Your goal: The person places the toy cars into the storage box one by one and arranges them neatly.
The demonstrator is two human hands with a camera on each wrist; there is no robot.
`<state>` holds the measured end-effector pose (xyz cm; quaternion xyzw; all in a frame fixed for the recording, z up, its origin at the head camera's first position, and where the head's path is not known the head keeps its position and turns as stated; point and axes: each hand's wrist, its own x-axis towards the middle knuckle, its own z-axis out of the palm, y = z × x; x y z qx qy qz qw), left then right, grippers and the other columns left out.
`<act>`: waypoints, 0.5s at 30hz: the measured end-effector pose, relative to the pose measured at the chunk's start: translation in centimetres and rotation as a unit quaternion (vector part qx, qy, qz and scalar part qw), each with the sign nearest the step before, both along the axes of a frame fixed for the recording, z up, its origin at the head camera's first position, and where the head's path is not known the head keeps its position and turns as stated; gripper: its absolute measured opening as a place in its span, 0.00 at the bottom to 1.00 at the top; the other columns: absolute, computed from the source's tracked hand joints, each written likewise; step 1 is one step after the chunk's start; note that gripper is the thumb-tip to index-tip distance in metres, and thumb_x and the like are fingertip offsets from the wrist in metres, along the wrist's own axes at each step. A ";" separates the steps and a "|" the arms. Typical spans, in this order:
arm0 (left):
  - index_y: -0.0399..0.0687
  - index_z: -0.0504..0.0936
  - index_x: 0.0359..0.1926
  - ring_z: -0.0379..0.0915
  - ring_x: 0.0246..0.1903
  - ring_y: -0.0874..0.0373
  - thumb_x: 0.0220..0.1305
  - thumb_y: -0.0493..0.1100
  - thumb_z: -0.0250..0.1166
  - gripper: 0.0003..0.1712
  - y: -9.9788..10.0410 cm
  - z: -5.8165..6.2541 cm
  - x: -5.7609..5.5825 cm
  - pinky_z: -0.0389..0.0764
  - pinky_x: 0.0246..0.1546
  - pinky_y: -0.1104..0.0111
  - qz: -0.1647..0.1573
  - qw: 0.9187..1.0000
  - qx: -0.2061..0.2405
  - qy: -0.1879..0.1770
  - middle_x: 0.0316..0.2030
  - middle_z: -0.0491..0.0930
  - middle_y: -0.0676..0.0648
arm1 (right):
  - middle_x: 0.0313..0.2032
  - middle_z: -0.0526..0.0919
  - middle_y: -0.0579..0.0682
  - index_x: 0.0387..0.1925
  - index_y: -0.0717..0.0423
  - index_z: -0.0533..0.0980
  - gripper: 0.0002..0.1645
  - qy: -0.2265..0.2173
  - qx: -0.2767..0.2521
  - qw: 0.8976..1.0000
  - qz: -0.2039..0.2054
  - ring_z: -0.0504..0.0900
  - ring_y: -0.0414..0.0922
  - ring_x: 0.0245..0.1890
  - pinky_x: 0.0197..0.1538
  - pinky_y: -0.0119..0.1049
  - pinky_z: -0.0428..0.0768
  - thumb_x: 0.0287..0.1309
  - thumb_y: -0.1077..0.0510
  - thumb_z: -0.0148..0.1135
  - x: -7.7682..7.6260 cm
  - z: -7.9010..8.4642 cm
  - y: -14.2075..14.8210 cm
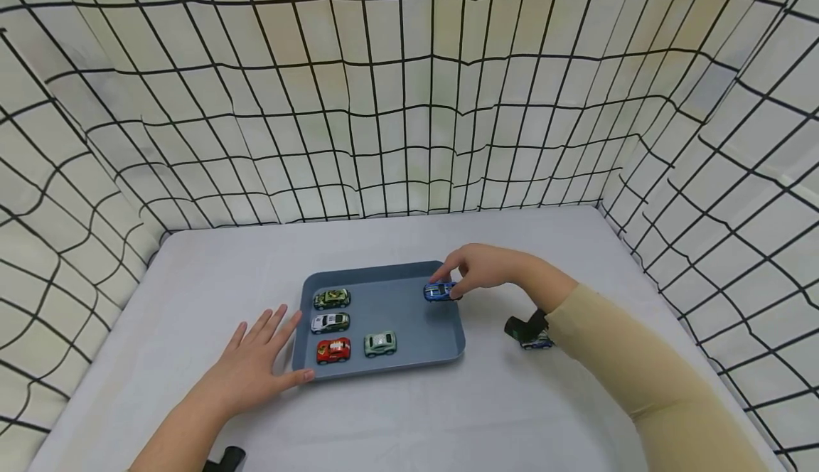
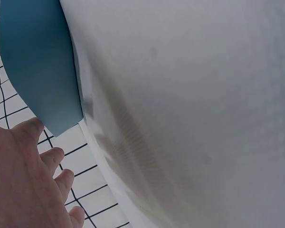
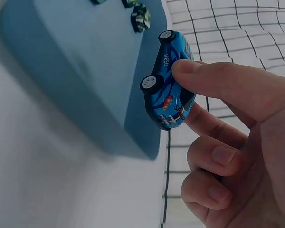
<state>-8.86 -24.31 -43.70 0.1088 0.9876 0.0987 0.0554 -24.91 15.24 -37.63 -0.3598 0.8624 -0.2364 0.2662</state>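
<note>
Between thumb and fingers, my right hand (image 1: 488,266) pinches a blue toy car (image 3: 168,83) with "SPEED" lettering, above the right end of the blue-grey tray (image 1: 416,337). My left hand (image 1: 252,365) has its fingers spread at the tray's left edge, the thumb by the near corner. In the tray's left part, a camouflage-green toy car (image 1: 332,298), a white toy car (image 1: 330,323) and a red toy car (image 1: 333,350) form a column. A pale green toy car (image 1: 380,343) sits right of the red one.
Another toy car (image 1: 537,342) lies on the white table (image 1: 397,422) right of the tray, partly hidden by the dark wrist camera (image 1: 526,328) and sleeve. White walls with a black grid (image 1: 397,124) stand behind and at both sides.
</note>
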 end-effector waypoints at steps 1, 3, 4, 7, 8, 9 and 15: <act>0.45 0.58 0.76 0.43 0.73 0.33 0.49 0.82 0.59 0.65 0.0 0.0 0.0 0.42 0.69 0.34 0.000 1.000 0.000 0.000 0.75 0.51 0.34 | 0.42 0.82 0.38 0.55 0.38 0.83 0.22 -0.002 -0.002 1.000 0.003 0.74 0.42 0.29 0.31 0.35 0.74 0.58 0.56 0.70 0.0 -0.2 -0.6; 0.45 0.58 0.76 0.43 0.73 0.33 0.49 0.82 0.59 0.65 0.0 -0.1 0.0 0.42 0.69 0.34 0.000 1.000 -0.003 -0.001 0.75 0.51 0.34 | 0.42 0.82 0.38 0.55 0.38 0.82 0.22 -0.007 -0.005 1.000 0.010 0.75 0.42 0.31 0.33 0.35 0.74 0.58 0.56 0.70 -0.1 -0.5 -1.9; 0.45 0.57 0.76 0.43 0.73 0.33 0.49 0.82 0.59 0.65 0.0 -0.1 0.0 0.42 0.69 0.34 0.001 1.000 -0.004 -0.001 0.75 0.51 0.34 | 0.42 0.82 0.38 0.55 0.37 0.82 0.23 -0.008 -0.007 1.000 0.014 0.75 0.43 0.31 0.33 0.35 0.75 0.58 0.56 0.70 -0.2 -0.6 -2.6; 0.45 0.57 0.76 0.43 0.73 0.33 0.49 0.83 0.58 0.65 0.0 -0.1 0.1 0.42 0.69 0.34 0.001 1.000 -0.001 -0.001 0.75 0.51 0.33 | 0.42 0.82 0.37 0.56 0.37 0.82 0.23 -0.013 -0.008 1.000 0.024 0.76 0.42 0.32 0.35 0.35 0.76 0.58 0.56 0.70 -0.3 -1.1 -4.4; 0.45 0.57 0.76 0.43 0.73 0.33 0.49 0.83 0.58 0.65 0.0 -0.1 0.1 0.42 0.69 0.34 0.001 1.000 -0.002 -0.001 0.75 0.51 0.33 | 0.42 0.82 0.37 0.56 0.37 0.82 0.23 -0.013 -0.007 0.999 0.028 0.77 0.42 0.32 0.36 0.35 0.77 0.58 0.55 0.70 -0.4 -1.2 -5.0; 0.45 0.57 0.76 0.43 0.73 0.33 0.49 0.83 0.58 0.65 0.0 -0.1 0.1 0.42 0.69 0.34 0.001 1.000 -0.002 0.000 0.75 0.52 0.33 | 0.42 0.82 0.36 0.56 0.37 0.82 0.23 -0.012 -0.007 0.999 0.033 0.77 0.42 0.32 0.36 0.35 0.77 0.58 0.55 0.70 -0.3 -1.3 -5.5; 0.46 0.58 0.76 0.43 0.73 0.33 0.49 0.83 0.58 0.65 -0.1 -0.1 0.0 0.42 0.69 0.34 0.000 1.000 -0.002 0.002 0.75 0.51 0.34 | 0.41 0.82 0.35 0.57 0.36 0.81 0.24 -0.001 -0.007 0.999 0.051 0.78 0.42 0.33 0.35 0.35 0.77 0.58 0.54 0.70 -0.2 -1.4 -8.2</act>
